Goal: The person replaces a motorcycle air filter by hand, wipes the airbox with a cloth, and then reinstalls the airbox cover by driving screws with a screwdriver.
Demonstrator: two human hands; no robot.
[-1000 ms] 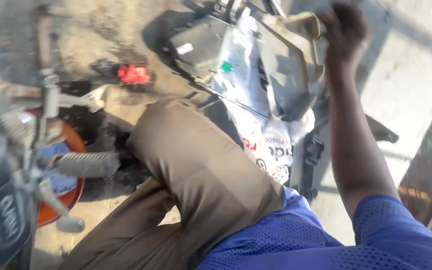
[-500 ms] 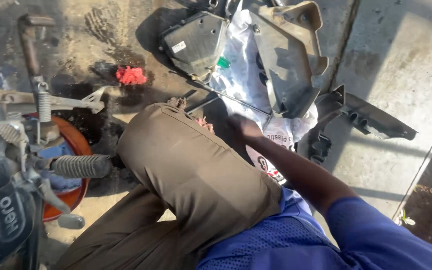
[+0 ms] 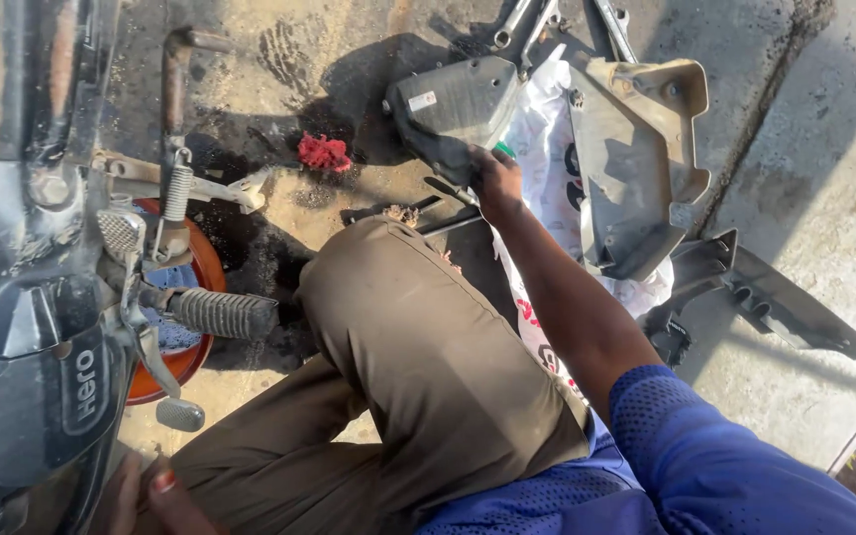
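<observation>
Upper centre of the frame: right hand (image 3: 495,181) rests on the lower edge of a dark plastic cover (image 3: 448,114) lying on the ground; fingers curl at that edge, though whether they actually clasp it cannot be told. Cover lies on a white printed sack (image 3: 547,149), just beside a grey moulded panel (image 3: 636,163). Red rag (image 3: 324,153) lies to its left. Lower left: left hand (image 3: 146,495) by the motorcycle engine (image 3: 22,327), grip hidden. Ribbed footpeg (image 3: 222,313) juts above an orange pan (image 3: 190,357).
</observation>
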